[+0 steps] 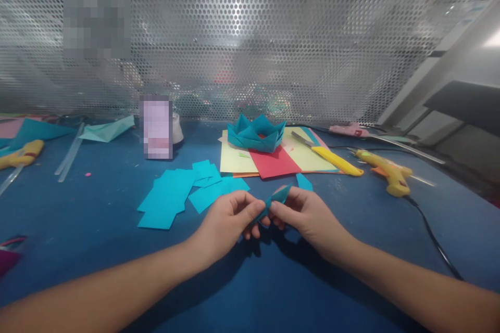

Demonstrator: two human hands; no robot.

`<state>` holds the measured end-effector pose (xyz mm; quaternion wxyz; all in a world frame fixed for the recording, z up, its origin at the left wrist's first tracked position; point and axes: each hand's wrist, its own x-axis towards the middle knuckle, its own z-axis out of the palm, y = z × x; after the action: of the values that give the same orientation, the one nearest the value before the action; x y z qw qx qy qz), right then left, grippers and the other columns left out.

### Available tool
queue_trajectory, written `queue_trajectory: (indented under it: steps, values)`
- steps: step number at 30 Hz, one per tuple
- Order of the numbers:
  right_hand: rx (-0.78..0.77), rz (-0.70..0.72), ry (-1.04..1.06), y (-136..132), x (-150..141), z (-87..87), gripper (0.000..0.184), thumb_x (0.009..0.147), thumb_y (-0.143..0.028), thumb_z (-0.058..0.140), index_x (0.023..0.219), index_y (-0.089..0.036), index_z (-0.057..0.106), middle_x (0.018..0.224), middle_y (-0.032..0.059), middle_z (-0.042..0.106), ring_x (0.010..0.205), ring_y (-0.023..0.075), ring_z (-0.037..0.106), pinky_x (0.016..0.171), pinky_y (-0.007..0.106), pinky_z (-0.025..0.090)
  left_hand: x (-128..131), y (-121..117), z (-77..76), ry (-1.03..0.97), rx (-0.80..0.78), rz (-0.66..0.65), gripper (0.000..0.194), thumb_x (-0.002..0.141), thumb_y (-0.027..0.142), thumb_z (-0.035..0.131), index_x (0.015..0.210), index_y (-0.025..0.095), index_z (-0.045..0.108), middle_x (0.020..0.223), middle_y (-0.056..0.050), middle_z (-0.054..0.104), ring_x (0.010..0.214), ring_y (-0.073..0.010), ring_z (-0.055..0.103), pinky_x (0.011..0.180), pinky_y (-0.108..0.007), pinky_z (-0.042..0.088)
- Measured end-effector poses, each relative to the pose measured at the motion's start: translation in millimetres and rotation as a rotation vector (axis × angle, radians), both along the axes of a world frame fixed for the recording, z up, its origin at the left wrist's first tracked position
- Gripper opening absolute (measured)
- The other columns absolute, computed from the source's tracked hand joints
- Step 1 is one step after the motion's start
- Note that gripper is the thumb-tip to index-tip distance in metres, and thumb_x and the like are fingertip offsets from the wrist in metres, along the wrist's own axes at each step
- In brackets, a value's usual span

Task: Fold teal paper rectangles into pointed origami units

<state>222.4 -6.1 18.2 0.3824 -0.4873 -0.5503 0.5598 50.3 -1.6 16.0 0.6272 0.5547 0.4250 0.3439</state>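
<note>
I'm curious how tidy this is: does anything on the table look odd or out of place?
Nothing looks spilled. The yellow cutter stands out: it lies slantwise across the edge of the paper stack, its blade seemingly exposed. Loose blue papers also lie unevenly overlapped.

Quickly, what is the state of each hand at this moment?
Left hand: closed, pinching the folded teal paper between thumb and fingers.
Right hand: closed, pinching the same paper beside the left hand.
</note>
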Motion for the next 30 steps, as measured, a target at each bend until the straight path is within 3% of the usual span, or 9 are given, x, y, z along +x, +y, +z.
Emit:
queue_trajectory:
  steps: [4, 15, 30]
  values:
    - [0.0, -0.013, 0.024, 0.0, -1.2, -0.3, 0.027, 0.068, -0.04, 0.073, 0.077, -0.019, 0.06, 0.059, -0.0032, 0.061, 0.052, 0.0103, 0.053, 0.052, 0.024, 0.044, 0.0, -0.1, -0.3, 0.014, 0.008, 0.003, 0.038, 0.078, 0.052, 0.064, 0.072, 0.014, 0.058, 0.068, -0.003, 0.065, 0.048, -0.0076, 0.051, 0.043, -0.019, 0.038]
    - [-0.02, -0.007, 0.009, -0.5, 0.0, -1.8, 0.023, 0.069, -0.037, 0.073, 0.072, -0.019, 0.059, 0.058, -0.0035, 0.06, 0.052, 0.0101, 0.053, 0.052, 0.024, 0.044, -0.3, 0.9, -3.7, 0.06, 0.031, -0.013, 0.036, 0.078, 0.05, 0.062, 0.071, 0.015, 0.057, 0.068, -0.002, 0.064, 0.046, -0.0079, 0.049, 0.042, -0.019, 0.036]
    - [-0.085, 0.034, 0.103, 1.0, -1.4, 3.1, 0.033, 0.068, -0.046, 0.075, 0.073, -0.016, 0.061, 0.064, 0.0005, 0.065, 0.057, 0.01, 0.056, 0.057, 0.023, 0.046, 1.1, -5.1, -11.2, 0.152, 0.204, 0.038, 0.028, 0.089, 0.04, 0.047, 0.073, 0.018, 0.048, 0.061, 0.004, 0.05, 0.051, -0.0091, 0.041, 0.05, -0.022, 0.033]
